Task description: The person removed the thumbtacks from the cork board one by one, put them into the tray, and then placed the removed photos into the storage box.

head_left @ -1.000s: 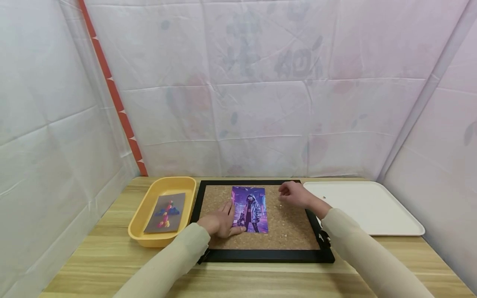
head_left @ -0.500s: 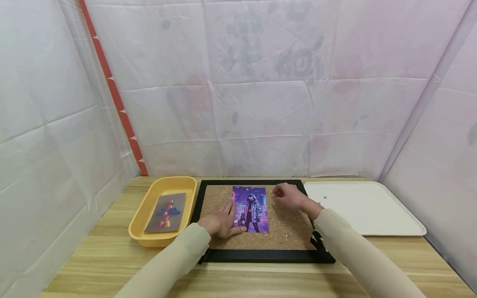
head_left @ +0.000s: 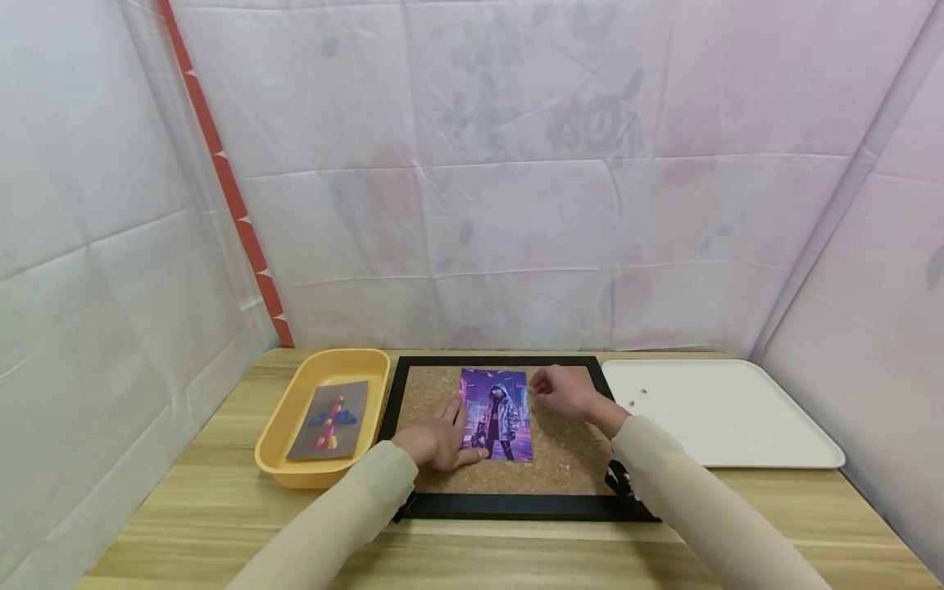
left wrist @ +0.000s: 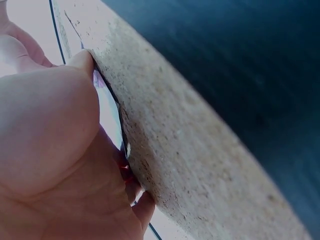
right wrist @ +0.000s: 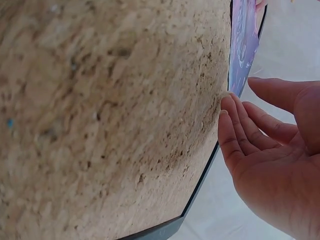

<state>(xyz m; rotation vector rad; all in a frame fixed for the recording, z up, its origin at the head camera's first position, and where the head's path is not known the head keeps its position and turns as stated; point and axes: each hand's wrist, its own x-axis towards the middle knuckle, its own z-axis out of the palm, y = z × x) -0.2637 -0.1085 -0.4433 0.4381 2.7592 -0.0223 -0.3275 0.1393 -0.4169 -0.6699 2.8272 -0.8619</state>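
Observation:
My left hand lies spread over the left side of a purple print showing a hooded figure, fingers extended and thumb along its lower edge. The print lies on a black-framed cork board. At the print's upper right edge is my right hand, fingers bent toward the cork. The right wrist view shows its thumb apart from the bent fingers, whose tips reach the cork beside the print. I cannot tell whether those fingers hold something small. Most of the left fingers are hidden behind the palm in the left wrist view.
Left of the board stands a yellow tub with a grey picture card inside. A white tray with two tiny objects sits at the right. White fabric walls enclose the wooden table.
My right hand has moved left across the cork to the print's upper right edge. A second tiny object on the tray has come into view beside my arm. My left hand stays put.

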